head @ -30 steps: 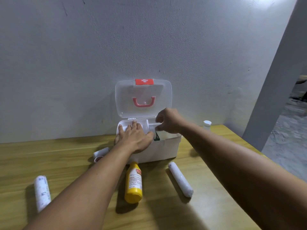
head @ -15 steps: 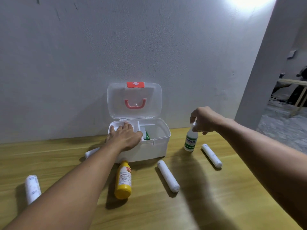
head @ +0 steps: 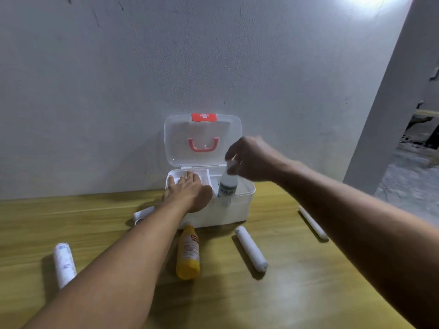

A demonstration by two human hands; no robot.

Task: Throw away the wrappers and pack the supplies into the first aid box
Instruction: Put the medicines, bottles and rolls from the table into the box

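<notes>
The white first aid box (head: 237, 210) stands open against the wall, its clear lid (head: 180, 138) with a red handle upright. My left hand (head: 187, 191) lies flat on the inner tray at the box's left side. My right hand (head: 251, 157) grips the top of a small white bottle with a green label (head: 228, 186), held over the box's right compartment. A yellow bottle (head: 188, 252) lies on the table in front of the box. White bandage rolls lie around it: one (head: 251, 248) at front right, one (head: 313, 223) further right, one (head: 64, 264) at far left.
The wooden table (head: 297, 293) meets a grey wall behind the box. Another small white roll (head: 142, 213) lies beside the box's left corner, partly behind my left forearm. At right a wall corner opens onto a rough floor.
My right hand left the box, took the green-labelled bottle standing to its right, and has carried it left over the box. My left hand stayed on the tray.
</notes>
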